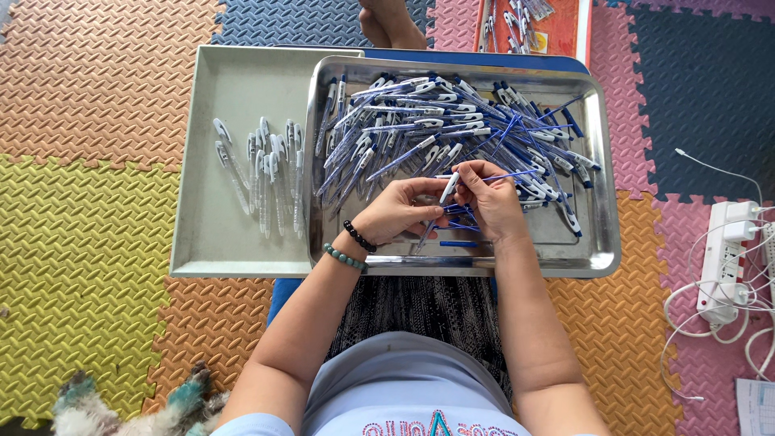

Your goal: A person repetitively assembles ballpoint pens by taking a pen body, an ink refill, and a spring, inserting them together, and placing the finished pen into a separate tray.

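My left hand (400, 211) and my right hand (491, 202) meet over the front of a shiny metal tray (601, 242). Together they hold one clear pen barrel with a white clip (446, 190), and a thin blue refill (517, 174) sticks out to the right from my right fingers. The left wrist wears a black and a green bead bracelet. A big heap of clear pens and blue refills (452, 129) fills the back of the tray. To the left, a grey plastic tray (211, 234) carries a row of several pens (266, 173).
Coloured foam floor mats (89, 242) lie all around. A white power strip with cables (725, 258) sits at the right. An orange tray with more pens (557, 28) and another person's foot (391, 24) are at the top. A fluffy thing (129, 408) lies bottom left.
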